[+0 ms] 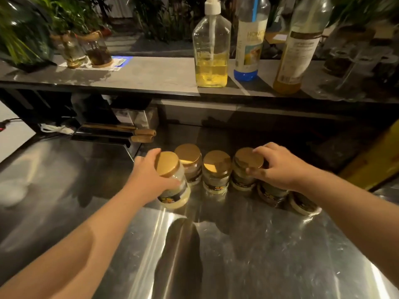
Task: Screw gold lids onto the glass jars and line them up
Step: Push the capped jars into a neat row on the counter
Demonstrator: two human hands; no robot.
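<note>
Lining-up stage, it seems: the left hand [151, 173] clasps the nine o'clock jar [173, 186]; the right hand [278, 167] pinches the three o'clock jar's gold lid [248, 158]. Next likely calls for nudging both into the row on the tabletop [237, 255].

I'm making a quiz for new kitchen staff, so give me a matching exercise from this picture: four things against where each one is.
1. pump bottle
2. left hand
3. right hand
4. wooden-handled knives

a. on the rightmost lidded jar's gold lid
b. on the upper shelf
c. gripping the leftmost jar
d. lying left of the jars, behind them

Pairs: 1-b, 2-c, 3-a, 4-d
</note>
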